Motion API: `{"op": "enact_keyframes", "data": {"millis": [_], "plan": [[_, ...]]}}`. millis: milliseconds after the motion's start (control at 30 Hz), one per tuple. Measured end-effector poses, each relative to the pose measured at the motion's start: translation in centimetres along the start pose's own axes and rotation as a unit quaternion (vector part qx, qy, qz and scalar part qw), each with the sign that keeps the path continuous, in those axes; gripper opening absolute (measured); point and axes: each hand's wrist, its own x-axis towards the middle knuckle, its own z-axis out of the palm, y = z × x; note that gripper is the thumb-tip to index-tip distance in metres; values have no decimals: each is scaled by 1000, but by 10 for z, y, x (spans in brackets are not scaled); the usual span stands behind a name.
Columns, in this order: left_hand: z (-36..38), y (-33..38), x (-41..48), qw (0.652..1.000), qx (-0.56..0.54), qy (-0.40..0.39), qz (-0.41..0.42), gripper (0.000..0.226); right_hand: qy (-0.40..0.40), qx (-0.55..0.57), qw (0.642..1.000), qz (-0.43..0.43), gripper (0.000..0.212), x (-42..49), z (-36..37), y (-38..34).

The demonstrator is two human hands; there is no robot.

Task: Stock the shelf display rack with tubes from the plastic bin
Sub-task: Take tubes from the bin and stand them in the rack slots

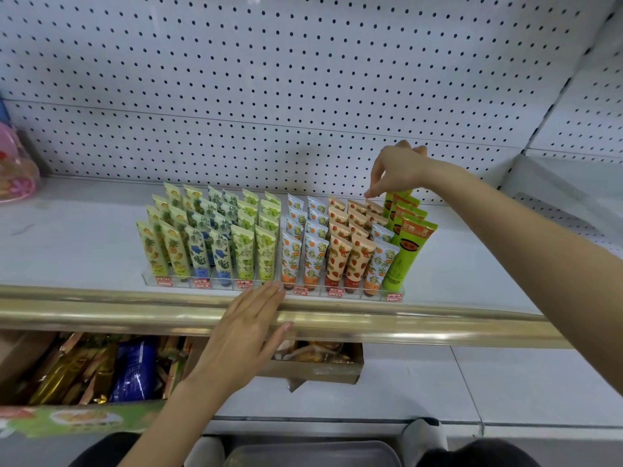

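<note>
Now R hand (397,170) pinches crimped top of tube (373,205) in back row of rack (357,295), next to green tubes (409,237). L hand (249,325) flat, fingers straight, on shelf rail (421,328) by rack front. Tube prob light, soft, slick; grab stiff crimp, not body. Grey bin (313,453) at bottom edge.

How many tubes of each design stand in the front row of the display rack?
Yellow pineapple tubes: 2
Blue-pattern tubes: 2
Green lime tubes: 2
White orange-fruit tubes: 3
Strawberry tubes: 2
Plain bright green tube: 1
Total: 12
</note>
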Motion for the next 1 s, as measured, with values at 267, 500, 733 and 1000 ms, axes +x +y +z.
{"op": "enact_keyframes", "data": {"millis": [267, 500, 733, 1000], "plan": [[-1, 0, -1, 1000, -14, -1, 3, 55, 20, -8, 1000, -9, 27, 8, 18, -14], [-1, 0, -2, 1000, -20, 1, 3, 57, 7, -7, 1000, 1, 25, 10, 21, -15], [0, -1, -2, 1000, -24, 4, 5, 62, -7, -30, 999, 10, 21, 9, 23, -16], [-1, 0, -1, 1000, -22, 3, 5, 60, -7, -37, 999, 12, 25, 10, 26, -18]]}}
